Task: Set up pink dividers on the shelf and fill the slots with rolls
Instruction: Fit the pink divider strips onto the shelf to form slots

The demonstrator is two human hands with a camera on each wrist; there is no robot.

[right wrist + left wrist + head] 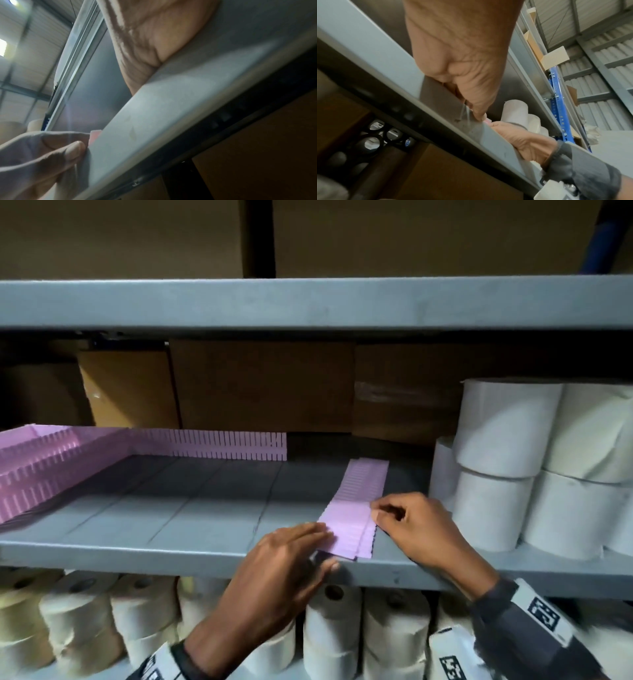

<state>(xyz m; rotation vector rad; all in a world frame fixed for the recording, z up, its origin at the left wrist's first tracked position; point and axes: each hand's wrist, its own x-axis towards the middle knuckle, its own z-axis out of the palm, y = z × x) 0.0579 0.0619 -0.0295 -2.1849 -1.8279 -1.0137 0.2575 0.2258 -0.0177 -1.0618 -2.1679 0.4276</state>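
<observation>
Far to the left of both hands, pink dividers [51, 470] already stand upright on the grey shelf [164, 518], 1 run slanting along the left side and another [226, 445] crossing the back, its notched edge facing forward. Behind that back run sit brown cardboard boxes [263, 385]. Moving right, the left hand [284, 559] lies at the shelf's front lip with its fingers laid out fairly straight over the near left corner of a flat stack of pink divider strips [356, 508], while its thumb hooks down over the front edge of the shelf; it presses rather than grips. The stack lies lengthwise between the 2 hands, running from the front lip toward the back of the shelf, its near ends fanned slightly. On the stack's right edge, the right hand [411, 522] has its fingers curled and pinches the strips between thumb and fingertips, its wrist resting on the shelf lip. In the left wrist view, the left hand [462, 60] hangs over the shelf edge and the right hand [518, 138] shows beyond it with a sliver of pink at its fingertips. Just to the right of the right hand, white rolls [507, 467] stand stacked 2 high on the same shelf, touching one another. Below both hands, more rolls [85, 618] fill the lower shelf.
</observation>
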